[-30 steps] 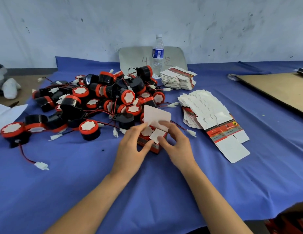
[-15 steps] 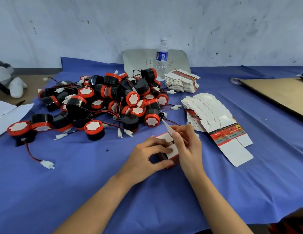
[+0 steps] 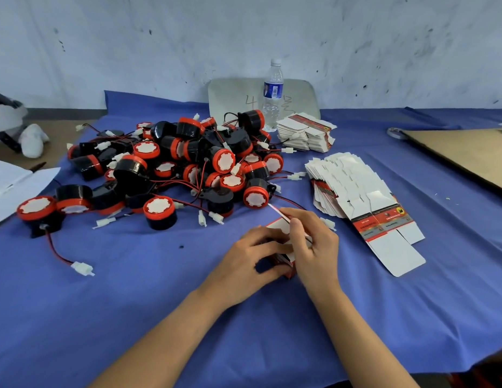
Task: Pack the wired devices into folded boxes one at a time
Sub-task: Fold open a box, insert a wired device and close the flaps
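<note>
A small red and white folded box lies on the blue cloth between my hands. My left hand grips its near side, fingers curled round it. My right hand holds the box's far side and pinches its raised white lid flap, which sticks up toward the pile. What is inside the box is hidden by my fingers. A big pile of black and red round wired devices with white plugs lies behind and left of the box.
Flat unfolded boxes lie fanned out to the right, with a second stack behind them. A water bottle stands at the back by a grey board. A brown board lies far right, white paper far left.
The box came nearer to me, away from the pile. My left hand closed round its side, and my right hand took hold of the lid flap.
</note>
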The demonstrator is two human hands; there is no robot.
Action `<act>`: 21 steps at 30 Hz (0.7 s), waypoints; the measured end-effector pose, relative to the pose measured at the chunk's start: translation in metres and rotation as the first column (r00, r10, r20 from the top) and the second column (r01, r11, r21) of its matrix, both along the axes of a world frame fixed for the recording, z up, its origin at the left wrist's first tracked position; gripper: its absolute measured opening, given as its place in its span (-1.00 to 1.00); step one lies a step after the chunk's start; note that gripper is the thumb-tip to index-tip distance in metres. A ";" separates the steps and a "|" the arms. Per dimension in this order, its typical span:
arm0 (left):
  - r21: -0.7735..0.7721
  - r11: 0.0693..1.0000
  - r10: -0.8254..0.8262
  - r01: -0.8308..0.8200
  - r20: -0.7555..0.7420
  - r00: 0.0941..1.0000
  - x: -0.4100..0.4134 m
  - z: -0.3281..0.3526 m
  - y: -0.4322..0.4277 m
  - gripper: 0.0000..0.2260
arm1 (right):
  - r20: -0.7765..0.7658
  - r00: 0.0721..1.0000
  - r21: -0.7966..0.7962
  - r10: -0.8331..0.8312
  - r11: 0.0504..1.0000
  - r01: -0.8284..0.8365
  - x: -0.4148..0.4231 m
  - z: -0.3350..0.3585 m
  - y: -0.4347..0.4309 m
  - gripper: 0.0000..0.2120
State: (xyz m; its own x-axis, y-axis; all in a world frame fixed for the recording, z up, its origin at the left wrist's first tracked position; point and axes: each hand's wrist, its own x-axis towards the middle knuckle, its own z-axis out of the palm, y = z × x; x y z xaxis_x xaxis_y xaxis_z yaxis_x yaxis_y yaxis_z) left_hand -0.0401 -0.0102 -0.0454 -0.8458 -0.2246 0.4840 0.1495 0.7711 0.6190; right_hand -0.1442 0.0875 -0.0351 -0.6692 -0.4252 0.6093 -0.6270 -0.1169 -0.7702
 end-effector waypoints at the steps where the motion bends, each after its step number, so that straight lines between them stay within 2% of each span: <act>1: -0.003 1.000 0.001 -0.001 -0.005 1.000 0.000 0.000 0.000 -0.79 | -0.002 1.000 0.003 -0.016 1.000 0.016 0.000 0.000 0.000 -0.74; 8: -0.019 1.000 0.014 -0.015 -0.049 0.999 -0.003 -0.001 0.000 -0.80 | 0.062 0.992 0.063 -0.106 0.993 0.102 -0.005 -0.006 -0.001 -0.79; 12: -0.086 0.990 0.099 -0.108 -0.107 0.989 -0.005 0.000 0.004 -0.84 | 0.104 0.994 0.093 0.020 0.995 -0.029 -0.002 -0.004 0.001 -0.73; 14: -0.073 0.984 0.152 -0.163 -0.134 0.979 -0.005 0.000 0.004 -0.87 | 0.117 0.990 0.111 0.080 0.989 -0.093 -0.002 -0.003 0.001 -0.72; 17: 0.086 0.952 0.305 -0.293 -0.207 0.930 -0.002 0.002 -0.001 -0.90 | 0.075 0.992 0.129 0.099 0.986 -0.108 -0.002 -0.003 0.002 -0.73; 21: 0.326 0.891 0.370 -0.316 -0.118 0.922 -0.001 0.004 -0.004 -0.80 | -0.062 0.991 0.180 0.121 0.978 -0.108 -0.004 -0.006 0.003 -0.85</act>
State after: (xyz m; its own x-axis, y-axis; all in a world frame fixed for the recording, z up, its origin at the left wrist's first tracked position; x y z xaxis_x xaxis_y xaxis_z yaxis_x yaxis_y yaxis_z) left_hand -0.0410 -0.0145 -0.0416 -0.5992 -0.6405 0.4804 0.0339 0.5791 0.8145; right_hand -0.1480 0.0901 -0.0408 -0.5670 -0.6013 0.5629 -0.6721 -0.0573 -0.7382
